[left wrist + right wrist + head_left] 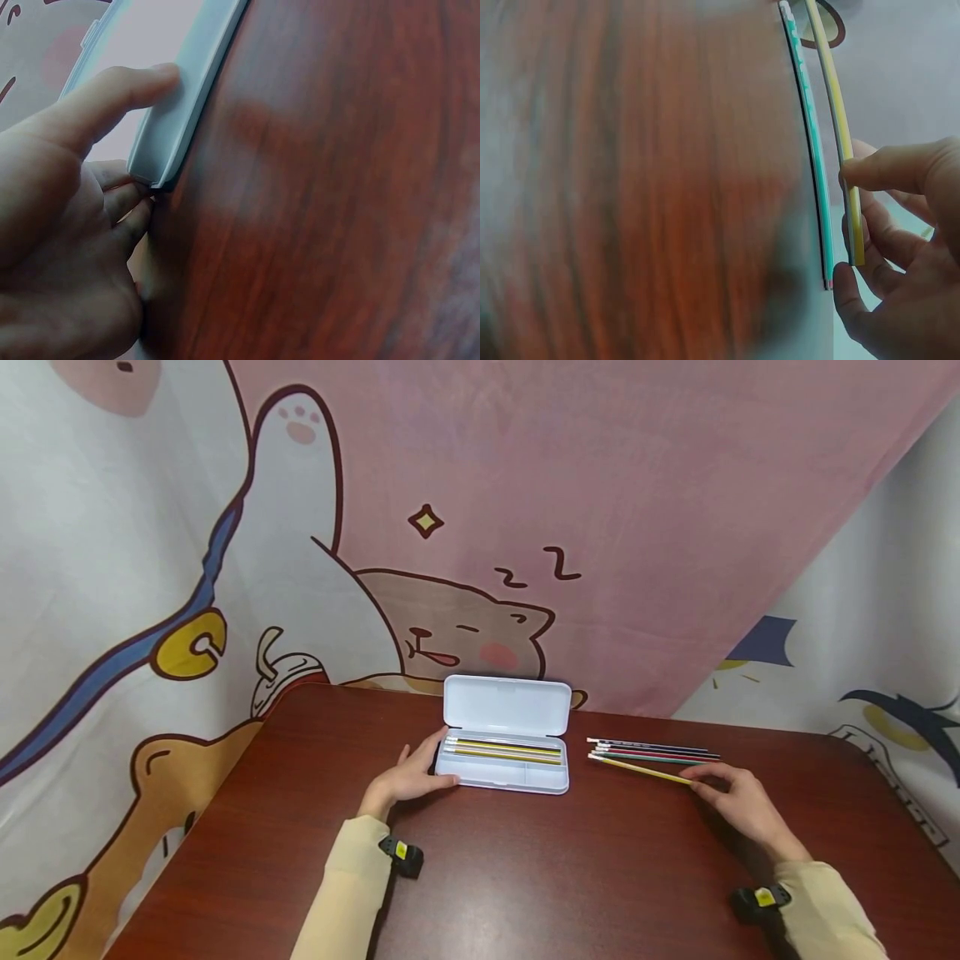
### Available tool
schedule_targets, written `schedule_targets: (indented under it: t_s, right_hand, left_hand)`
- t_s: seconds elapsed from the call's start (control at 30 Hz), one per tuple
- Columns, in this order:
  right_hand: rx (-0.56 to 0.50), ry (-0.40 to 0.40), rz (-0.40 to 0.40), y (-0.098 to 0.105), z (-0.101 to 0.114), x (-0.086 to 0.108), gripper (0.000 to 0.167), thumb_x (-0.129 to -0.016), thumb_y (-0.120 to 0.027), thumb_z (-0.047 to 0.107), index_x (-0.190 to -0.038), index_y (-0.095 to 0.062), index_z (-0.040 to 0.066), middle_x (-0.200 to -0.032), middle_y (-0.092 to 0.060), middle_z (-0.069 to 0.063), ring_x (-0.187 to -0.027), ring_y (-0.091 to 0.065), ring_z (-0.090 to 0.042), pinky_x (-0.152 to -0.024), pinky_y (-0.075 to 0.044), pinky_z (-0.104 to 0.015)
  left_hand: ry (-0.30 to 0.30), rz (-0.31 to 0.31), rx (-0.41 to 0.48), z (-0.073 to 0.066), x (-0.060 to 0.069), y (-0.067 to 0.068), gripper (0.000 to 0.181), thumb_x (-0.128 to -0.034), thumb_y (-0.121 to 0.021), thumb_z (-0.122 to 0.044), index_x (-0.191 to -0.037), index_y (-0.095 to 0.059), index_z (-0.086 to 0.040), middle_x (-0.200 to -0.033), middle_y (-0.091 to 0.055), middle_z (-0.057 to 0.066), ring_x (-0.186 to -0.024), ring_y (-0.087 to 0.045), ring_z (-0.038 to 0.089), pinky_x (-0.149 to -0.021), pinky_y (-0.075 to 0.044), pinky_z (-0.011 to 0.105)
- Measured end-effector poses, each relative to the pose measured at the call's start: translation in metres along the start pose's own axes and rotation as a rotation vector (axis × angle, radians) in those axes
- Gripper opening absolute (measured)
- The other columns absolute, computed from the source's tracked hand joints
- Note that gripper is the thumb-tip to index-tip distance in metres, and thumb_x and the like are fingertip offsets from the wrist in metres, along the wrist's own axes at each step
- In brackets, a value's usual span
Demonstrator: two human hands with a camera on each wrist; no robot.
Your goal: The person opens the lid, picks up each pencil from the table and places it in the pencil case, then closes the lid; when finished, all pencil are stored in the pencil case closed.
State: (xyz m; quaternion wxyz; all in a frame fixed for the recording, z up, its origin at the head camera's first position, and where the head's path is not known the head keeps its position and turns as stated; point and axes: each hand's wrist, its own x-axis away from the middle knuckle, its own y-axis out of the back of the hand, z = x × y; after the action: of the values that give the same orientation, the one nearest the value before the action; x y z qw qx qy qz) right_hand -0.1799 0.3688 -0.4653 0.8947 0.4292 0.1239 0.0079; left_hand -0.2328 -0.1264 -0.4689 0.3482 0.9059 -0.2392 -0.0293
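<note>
A white pencil case (pixel 483 773) lies with its lid raised, near the back of the table. Inside its rear compartment lie several pencils (pixel 502 752), some yellow. My left hand (pixel 408 777) grips the case's left end, the thumb (pixel 142 86) over the rim and the other fingers at the end wall. To the right, my right hand (pixel 742 806) pinches a yellow pencil (pixel 637 768) near one end between thumb and fingers. In the right wrist view, this pencil (pixel 834 90) appears beside a green pencil (pixel 815 142), with a gap between them.
Just behind the held pencil lie several loose pencils (pixel 652 750), dark, red and green, side by side on the brown wooden table (pixel 562 877). A printed cloth (pixel 637 527) with cartoon animals hangs along the table's back and left side.
</note>
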Motion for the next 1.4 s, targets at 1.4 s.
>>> schedule_targets:
  t_s: [1.4]
  right_hand:
    - [-0.154, 0.045, -0.116, -0.069, 0.080, -0.027, 0.019, -0.085, -0.067, -0.007, -0.101, -0.073, 0.003, -0.097, -0.069, -0.010, -0.087, -0.062, -0.020, -0.071, -0.048, -0.020]
  left_hand:
    - [0.001, -0.005, -0.004, 0.000, 0.000, 0.000, 0.091, -0.0870, -0.068, -0.030, -0.154, -0.012, -0.004, -0.156, -0.020, 0.019, -0.143, -0.016, 0.034, -0.109, 0.004, 0.061]
